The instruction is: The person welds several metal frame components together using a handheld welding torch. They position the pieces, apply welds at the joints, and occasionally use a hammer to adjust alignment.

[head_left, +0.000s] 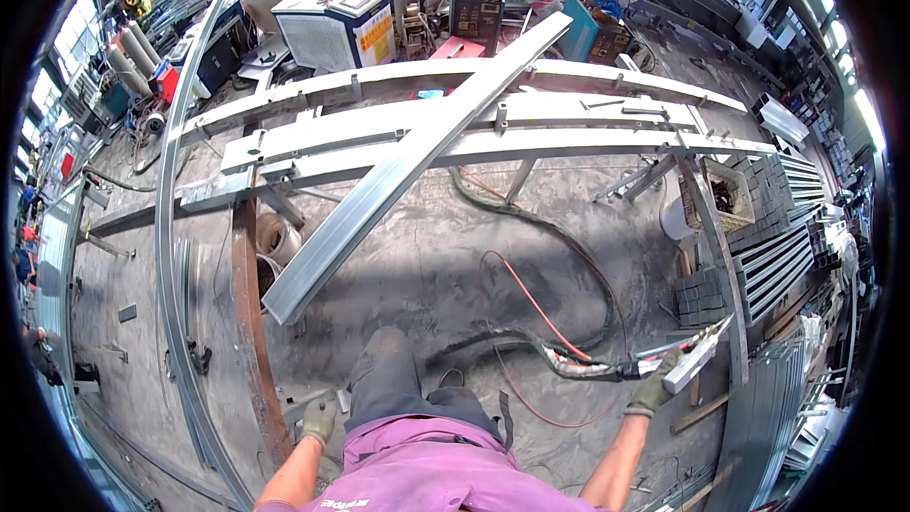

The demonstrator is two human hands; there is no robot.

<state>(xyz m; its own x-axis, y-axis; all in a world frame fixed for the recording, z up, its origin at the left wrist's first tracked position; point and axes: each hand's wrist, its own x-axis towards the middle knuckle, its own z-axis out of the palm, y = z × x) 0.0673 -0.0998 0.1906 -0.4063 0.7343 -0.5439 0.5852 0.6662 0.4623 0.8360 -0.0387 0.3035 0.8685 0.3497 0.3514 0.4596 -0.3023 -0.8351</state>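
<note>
My right hand (654, 389), in a green work glove, is closed round a white and silver hand-held welding gun (695, 360) at the lower right. A thick wrapped hose (588, 368) runs from the gun's rear across the floor. My left hand (320, 420), also gloved, hangs low beside my left leg with its fingers curled. A small pale piece (344, 401) shows at its fingertips; I cannot make out what it is. In front of me a long silver metal channel (408, 171) slants across the metal frame, its near end jutting toward me.
Long pale beams (607, 144) span the front on a steel stand. A rusty beam (248, 322) and a long silver profile (171, 256) flank me on the left. Stacked metal tubes (773, 270) and a crate (728, 197) stand right. A white machine cabinet (332, 28) stands beyond.
</note>
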